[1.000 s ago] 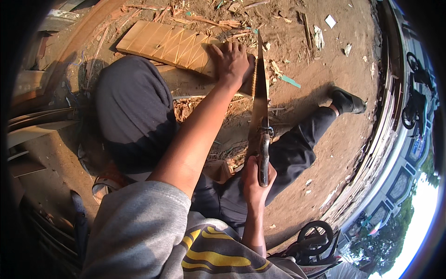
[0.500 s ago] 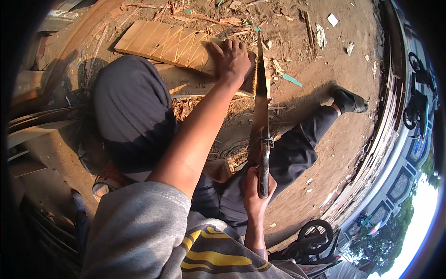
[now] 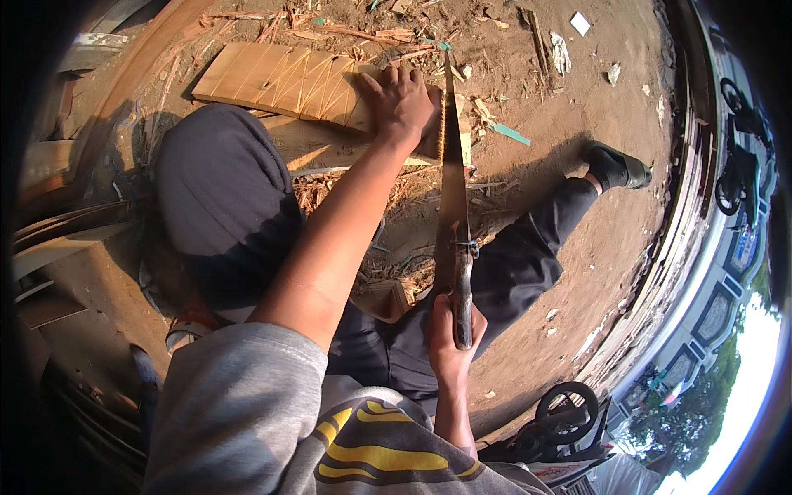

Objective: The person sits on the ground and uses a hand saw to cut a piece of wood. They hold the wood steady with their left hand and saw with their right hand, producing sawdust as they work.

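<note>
My left hand (image 3: 403, 103) lies flat with fingers spread on the right part of a wooden board (image 3: 280, 82), which has zigzag pencil-like lines across its face. Beneath this board is another timber piece (image 3: 322, 142). In a closed grip, my right hand (image 3: 450, 337) holds a handsaw (image 3: 454, 194) by its dark, worn handle. The long tapered blade points away from me and passes at the board's right end, just right of my left hand. Whether its teeth are inside the wood is hard to tell.
My bent left knee (image 3: 223, 177) stands beside the timber; my right leg (image 3: 520, 260) stretches out to the right. Wood splinters (image 3: 388, 37) and a green strip (image 3: 511, 134) litter the dirt ground. Planks (image 3: 74, 239) lie at the left, and a motorbike wheel (image 3: 568, 412) shows lower right.
The whole picture has shifted slightly left and up. Both hands, the board and the saw keep nearly the same places relative to each other.
</note>
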{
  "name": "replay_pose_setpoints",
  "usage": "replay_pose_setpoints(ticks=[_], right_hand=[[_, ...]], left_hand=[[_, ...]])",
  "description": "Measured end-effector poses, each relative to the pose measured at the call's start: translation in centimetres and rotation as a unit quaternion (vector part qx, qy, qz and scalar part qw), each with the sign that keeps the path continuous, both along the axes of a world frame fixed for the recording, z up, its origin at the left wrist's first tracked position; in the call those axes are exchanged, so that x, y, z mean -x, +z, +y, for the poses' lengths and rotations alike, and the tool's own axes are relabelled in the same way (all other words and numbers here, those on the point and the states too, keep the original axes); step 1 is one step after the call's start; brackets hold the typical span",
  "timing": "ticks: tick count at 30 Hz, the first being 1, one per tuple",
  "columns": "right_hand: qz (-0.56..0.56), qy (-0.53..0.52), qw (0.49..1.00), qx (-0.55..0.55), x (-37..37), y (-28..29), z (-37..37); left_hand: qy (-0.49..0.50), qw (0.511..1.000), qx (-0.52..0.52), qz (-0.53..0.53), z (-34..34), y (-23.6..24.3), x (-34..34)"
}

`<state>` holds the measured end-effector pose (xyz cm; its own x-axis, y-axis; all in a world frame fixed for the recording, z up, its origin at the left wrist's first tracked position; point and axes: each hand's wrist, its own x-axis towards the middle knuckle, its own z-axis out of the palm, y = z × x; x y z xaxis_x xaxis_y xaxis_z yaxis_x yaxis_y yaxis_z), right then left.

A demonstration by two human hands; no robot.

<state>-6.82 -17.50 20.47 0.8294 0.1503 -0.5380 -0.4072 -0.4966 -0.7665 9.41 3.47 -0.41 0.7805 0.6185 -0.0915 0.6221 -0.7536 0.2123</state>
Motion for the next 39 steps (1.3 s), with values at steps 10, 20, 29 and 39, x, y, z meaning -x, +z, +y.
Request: replay_pose_setpoints(ticks=[10,20,29,39], right_hand=[[0.017,-0.003,1.000,-0.022,-1.9,0.0,1.5],[-0.077,0.032,0.996,-0.018,-8.3,-5.4,6.6],[-0.034,-0.029,0.997,-0.062,-0.9,-4.3,-0.2],[-0.096,-0.001,0.993,-0.074,-4.2,-7.5,3.7]], left_hand=[[0.020,0.991,-0.083,-0.106,0.0,-3.8,-0.7],[0.021,0.981,-0.128,-0.147,-0.4,-2.7,0.0],[-0.071,0.996,-0.025,-0.043,-0.5,0.4,0.0],[-0.080,0.989,-0.115,-0.049,0.8,-3.0,-0.4]])
